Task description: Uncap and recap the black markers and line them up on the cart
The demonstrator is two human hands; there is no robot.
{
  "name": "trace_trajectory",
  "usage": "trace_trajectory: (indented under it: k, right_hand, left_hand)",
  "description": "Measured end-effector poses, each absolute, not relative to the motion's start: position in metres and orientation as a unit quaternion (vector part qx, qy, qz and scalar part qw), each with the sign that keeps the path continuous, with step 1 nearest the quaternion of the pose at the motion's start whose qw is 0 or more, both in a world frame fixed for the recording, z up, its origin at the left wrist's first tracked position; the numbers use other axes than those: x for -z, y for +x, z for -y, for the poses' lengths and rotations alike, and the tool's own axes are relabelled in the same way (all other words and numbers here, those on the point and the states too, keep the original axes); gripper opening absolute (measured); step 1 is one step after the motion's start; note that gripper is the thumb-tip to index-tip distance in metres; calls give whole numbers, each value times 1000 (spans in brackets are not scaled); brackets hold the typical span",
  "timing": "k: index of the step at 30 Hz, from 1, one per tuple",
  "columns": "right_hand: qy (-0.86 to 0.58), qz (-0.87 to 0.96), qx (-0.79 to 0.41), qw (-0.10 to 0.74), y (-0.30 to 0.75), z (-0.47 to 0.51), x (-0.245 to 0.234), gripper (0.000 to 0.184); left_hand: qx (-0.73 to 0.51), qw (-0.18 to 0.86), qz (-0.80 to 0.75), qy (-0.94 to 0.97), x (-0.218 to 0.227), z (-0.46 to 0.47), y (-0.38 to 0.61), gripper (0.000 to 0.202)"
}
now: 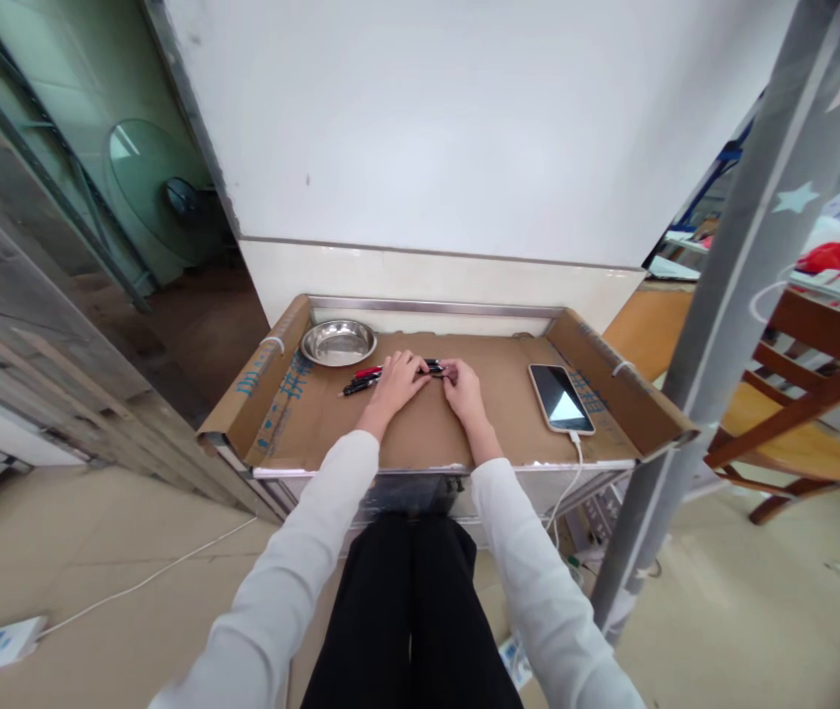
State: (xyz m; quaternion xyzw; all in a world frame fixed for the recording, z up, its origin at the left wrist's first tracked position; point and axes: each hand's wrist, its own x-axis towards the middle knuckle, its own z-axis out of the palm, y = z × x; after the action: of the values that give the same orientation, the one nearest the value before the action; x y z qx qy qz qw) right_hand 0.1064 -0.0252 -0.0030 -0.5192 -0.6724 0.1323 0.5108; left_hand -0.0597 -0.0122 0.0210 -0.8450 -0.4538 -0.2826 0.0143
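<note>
Several pens [361, 385], mostly black and one with red on it, lie in a loose bundle on a cardboard surface [405, 443]. Over the middle of the bundle is my left hand [399, 379], its fingers curled down around the pens. My right hand [464, 388] is closed at the bundle's right end, thumb and fingers pinching the pen ends. Both hands rest low, close to the cardboard. The fingers hide the middle of the pens, so their exact number cannot be told.
A shallow round metal dish [339, 344] stands at the back left. On the right lies a phone [561, 399] with a white cable [577, 463] running over the front edge. Raised cardboard sides [615, 384] flank the surface, and a grey post [722, 295] rises at right.
</note>
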Motion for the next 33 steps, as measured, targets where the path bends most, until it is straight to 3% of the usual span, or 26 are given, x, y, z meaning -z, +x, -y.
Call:
trace_trajectory:
  k: [8,17,23,33]
  right_hand:
    - [-547,680,-96,479,103,32,-6,18]
    - [-541,671,-134,489,100,36,-10,23]
    - [-530,741,-92,402,96,37,-14,22]
    - [-527,730,-120,418,97,36,-12,24]
  left_hand:
    - [295,16,455,-840,-24,14,-61,13]
    - [318,54,503,-802,-27,25,-65,24]
    - [370,42,610,-699,-33,37,-75,18]
    - [375,122,679,-620,-16,65,-80,10]
